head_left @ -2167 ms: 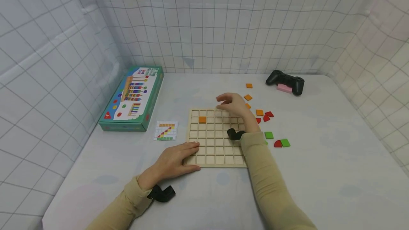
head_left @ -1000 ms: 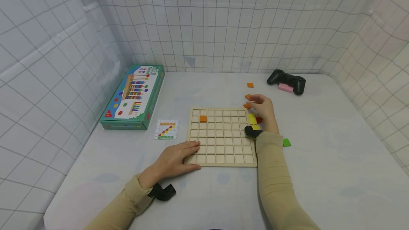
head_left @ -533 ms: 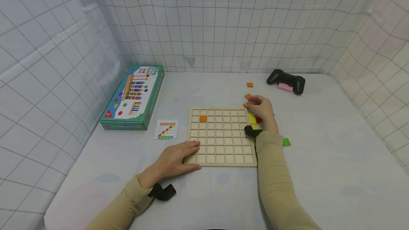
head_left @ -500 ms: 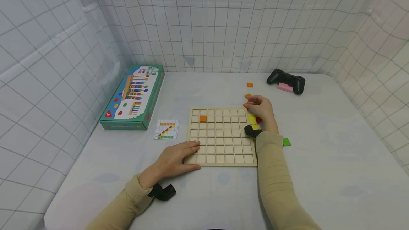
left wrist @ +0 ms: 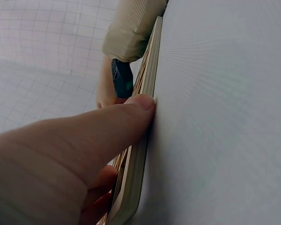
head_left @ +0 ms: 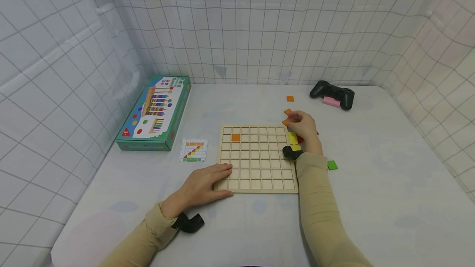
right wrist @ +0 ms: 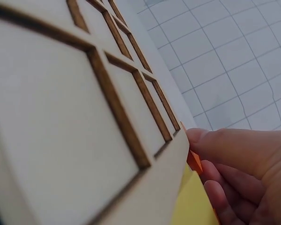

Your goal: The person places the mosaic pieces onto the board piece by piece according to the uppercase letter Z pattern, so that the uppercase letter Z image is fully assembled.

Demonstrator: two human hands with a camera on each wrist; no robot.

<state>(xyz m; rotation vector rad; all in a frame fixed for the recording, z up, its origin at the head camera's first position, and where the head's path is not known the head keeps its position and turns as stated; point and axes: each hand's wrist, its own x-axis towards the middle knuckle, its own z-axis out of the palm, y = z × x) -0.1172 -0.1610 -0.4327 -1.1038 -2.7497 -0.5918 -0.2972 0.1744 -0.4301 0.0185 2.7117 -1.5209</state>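
Note:
My left hand (head_left: 202,185) rests at the lower left of a wooden grid board (head_left: 259,190). Its fingers lie straight over the cells, and in the left wrist view the thumb (left wrist: 103,129) lies against the front edge. Beyond the board's upper right corner, my right hand (head_left: 304,127) pinches an orange square tile (head_left: 285,122). The right wrist view shows that orange tile tilted at the thumb tip, the other fingers curled beneath. Another orange tile (head_left: 287,111) lies close to the index finger. One orange tile (head_left: 235,137) sits in a cell of the board.
Yellow tiles (head_left: 292,137), a partly hidden red piece (head_left: 300,139) and a green tile (head_left: 332,165) lie right of the board. Farther back are an orange tile (head_left: 290,99) and a black game controller (head_left: 332,94) by a pink block (head_left: 331,101). A pattern card (head_left: 193,150) and game box (head_left: 154,114) stand left.
My right hand has moved right, from over the board's upper right to the orange tiles beside it, and has stayed nearly still there for the last second. My left hand has not moved.

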